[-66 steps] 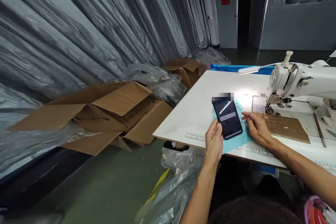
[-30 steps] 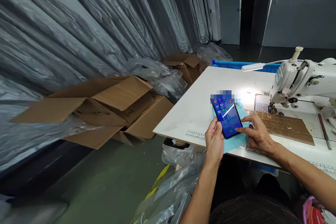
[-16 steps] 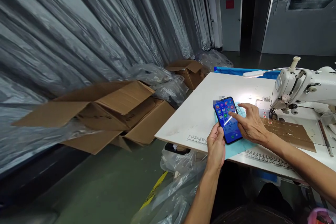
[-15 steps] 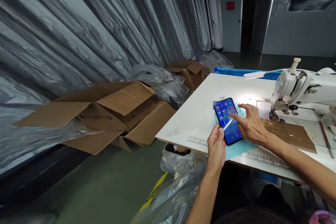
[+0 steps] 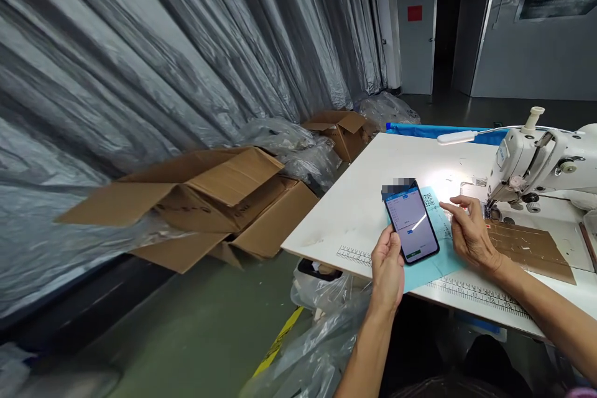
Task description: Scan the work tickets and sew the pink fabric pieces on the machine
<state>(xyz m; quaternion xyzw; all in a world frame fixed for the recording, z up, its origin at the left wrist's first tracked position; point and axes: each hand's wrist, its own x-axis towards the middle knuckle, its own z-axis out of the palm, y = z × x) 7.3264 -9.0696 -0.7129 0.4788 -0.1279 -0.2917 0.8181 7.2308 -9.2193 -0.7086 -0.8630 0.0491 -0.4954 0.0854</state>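
Observation:
My left hand (image 5: pixel 388 264) grips the lower left side of a smartphone (image 5: pixel 412 224), whose lit screen shows a pale page with a blue bar on top and a green button below. Under the phone lies a light blue paper sheet (image 5: pixel 431 266) with a printed QR code, on the white sewing table (image 5: pixel 354 199). My right hand (image 5: pixel 473 233) hovers over the sheet's right edge, apart from the phone. Its index finger reaches out towards the screen, the other fingers are loosely bent, and nothing is in it.
A white sewing machine (image 5: pixel 536 161) stands on the right, with a brown board (image 5: pixel 532 245) at its needle. Left of the table are open cardboard boxes (image 5: pixel 219 193) and clear plastic bags (image 5: pixel 308 158). More plastic (image 5: pixel 321 336) hangs below the table's front edge.
The phone screen has gone from a blue page of app icons to a pale page. My right hand has drawn back rightward off the screen. The view has shifted slightly.

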